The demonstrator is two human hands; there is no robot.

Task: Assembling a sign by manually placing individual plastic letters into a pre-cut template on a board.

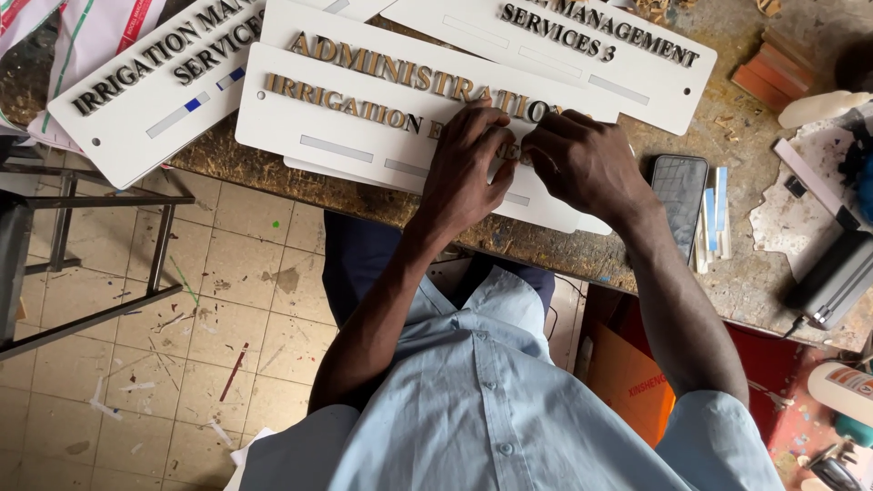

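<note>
Left hand (464, 168): centre of the frame, palm down on the nearest white sign plate (364, 127), fingers close together and bent, tips pressing at the row of raised letters; whether it pinches a single letter cannot be told.
Right hand (582, 164): just right of the left hand, touching it at the fingertips, knuckles up, fingers curled together over the same row of letters; what lies under the fingertips is hidden.
Nearest white sign plate: centre of the frame, lying flat on the counter (727, 264), its lower edge near the counter's front edge; a row of gold raised letters (355, 105) along its top, grey strips below them; its right part is covered by both hands.
Second sign plate (300, 23): just above the nearest one and partly under it, with larger gold letters.
Left sign plate (136, 100): upper left of the frame, tilted, with dark letters and a small blue and grey strip, overhanging the counter's edge.
Top sign plate (655, 91): upper right of centre, with dark letters.
Phone (679, 191): right of the right hand, face up on the counter, screen dark.
Blue and white strips (714, 218): just right of the phone, lying upright in the frame.
Counter: worn, scratched and spotted, across the upper half of the frame.
Tiled floor (182, 345): lower left, littered with scraps.
Light blue shirt (482, 400): bottom centre.
</note>
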